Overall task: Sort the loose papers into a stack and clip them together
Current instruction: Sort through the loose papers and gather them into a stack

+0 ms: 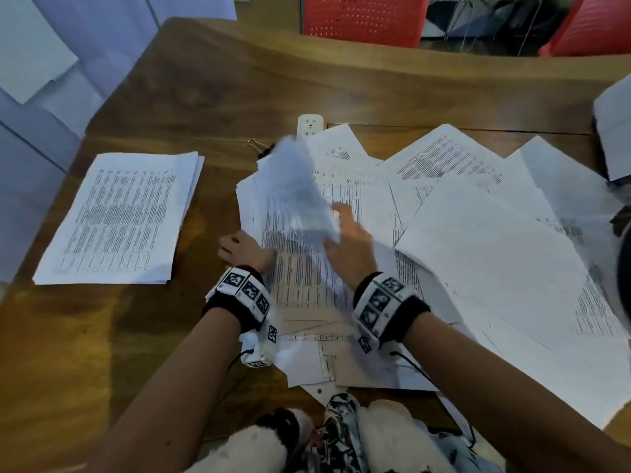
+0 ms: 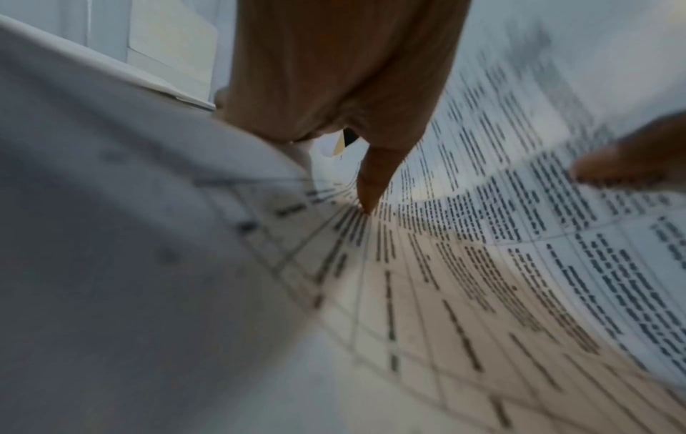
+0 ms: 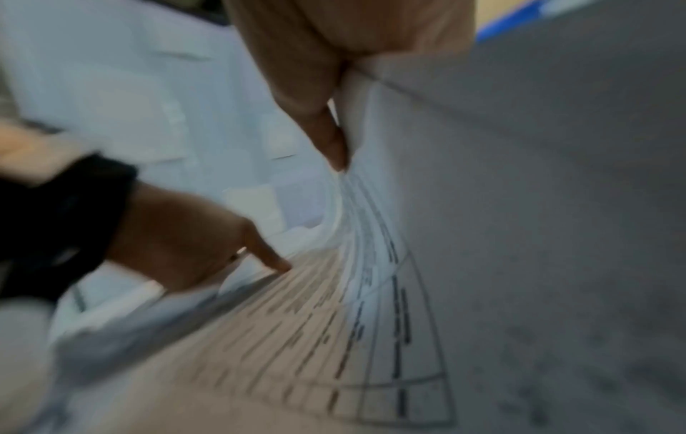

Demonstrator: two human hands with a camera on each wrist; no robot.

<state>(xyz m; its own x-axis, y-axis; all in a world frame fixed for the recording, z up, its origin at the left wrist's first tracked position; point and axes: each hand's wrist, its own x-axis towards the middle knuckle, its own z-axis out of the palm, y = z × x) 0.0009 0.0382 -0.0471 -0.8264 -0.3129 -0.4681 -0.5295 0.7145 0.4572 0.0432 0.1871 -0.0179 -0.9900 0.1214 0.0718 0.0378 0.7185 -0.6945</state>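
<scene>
Nearest, on the brown wooden counter [image 1: 211, 80]: left hand [image 1: 246, 250], fingers pressed flat on the left edge of a printed white table sheet [image 1: 300, 285]. Just right: right hand [image 1: 348, 240] pinching a lifted, blurred white page [image 1: 297, 186] (thumb against its edge). Right: sprawl of loose white papers [image 1: 495, 240]. Left, apart: squared stack of printed sheets [image 1: 119, 220]. Farther: small metal binder clip [image 1: 254, 143], white power strip [image 1: 310, 126].
</scene>
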